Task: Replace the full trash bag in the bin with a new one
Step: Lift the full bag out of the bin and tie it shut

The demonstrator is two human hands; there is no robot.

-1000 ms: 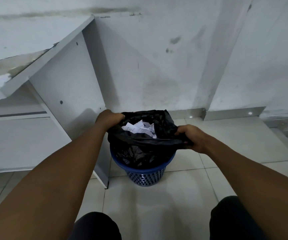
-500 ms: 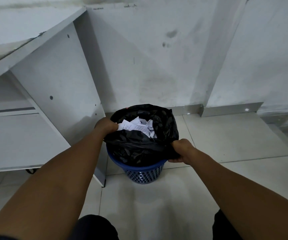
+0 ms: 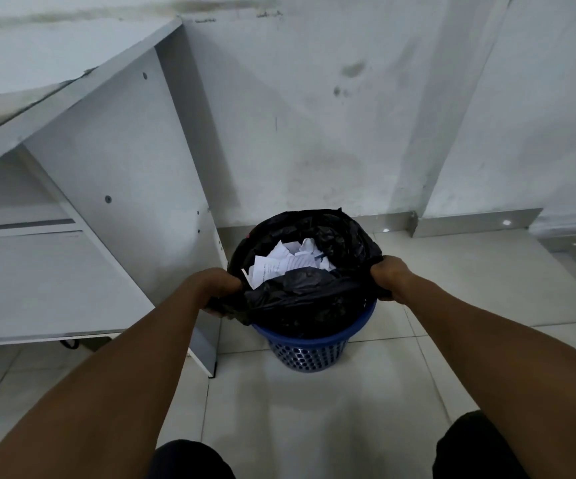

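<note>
Tiled floor (image 3: 314, 409) by a stained white wall: a person is gripping a full trash bag (image 3: 307, 299).
Left hand (image 3: 219, 288) and right hand (image 3: 388, 276) are clenching opposite edges; between them, paper (image 3: 286, 261) is showing, blue bin (image 3: 309, 350) sitting below.

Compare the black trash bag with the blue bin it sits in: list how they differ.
The black trash bag is soft, crumpled and glossy; the blue bin is rigid, with a perforated wall. The left hand and right hand grip the bag's rim on opposite sides, while neither hand touches the bin. The bag's top bulges above the bin's rim and shows white paper scraps inside; the bin stands on the tiled floor. Both are open at the top.
</note>
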